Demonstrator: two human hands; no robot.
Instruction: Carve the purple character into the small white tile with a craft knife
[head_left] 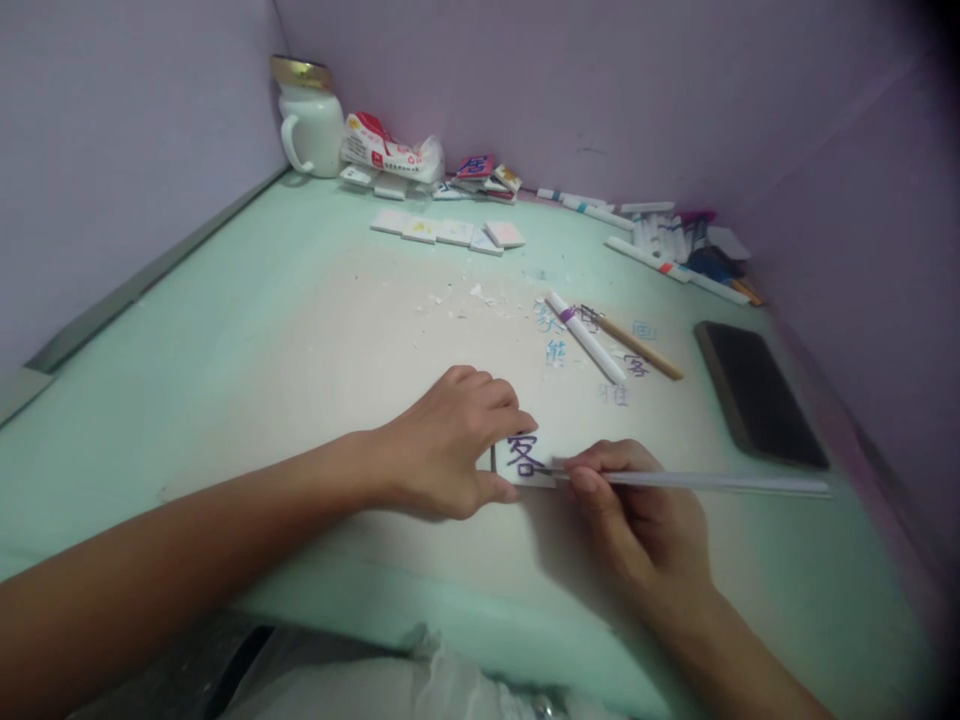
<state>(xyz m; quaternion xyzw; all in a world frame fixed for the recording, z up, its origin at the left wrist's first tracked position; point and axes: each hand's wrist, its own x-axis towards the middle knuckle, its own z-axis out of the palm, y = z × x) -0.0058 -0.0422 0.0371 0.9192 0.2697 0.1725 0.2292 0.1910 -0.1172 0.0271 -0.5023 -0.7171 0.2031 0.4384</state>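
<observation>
On the table in front of me lies a small white block with a purple character drawn on it. My left hand grips it between the thumb below and the fingers above. My right hand is closed round a slim carving tool with a long pale handle pointing right. Its thin dark tip meets the lower right of the character; whether it cuts in I cannot tell. Beyond the hands, a white marker with a purple band rests beside a wooden stick.
White crumbs and written characters mark the tabletop. A phone lies at right. Along the back are a lidded white mug, a plastic packet, several white blocks and several markers. Walls enclose the back and sides.
</observation>
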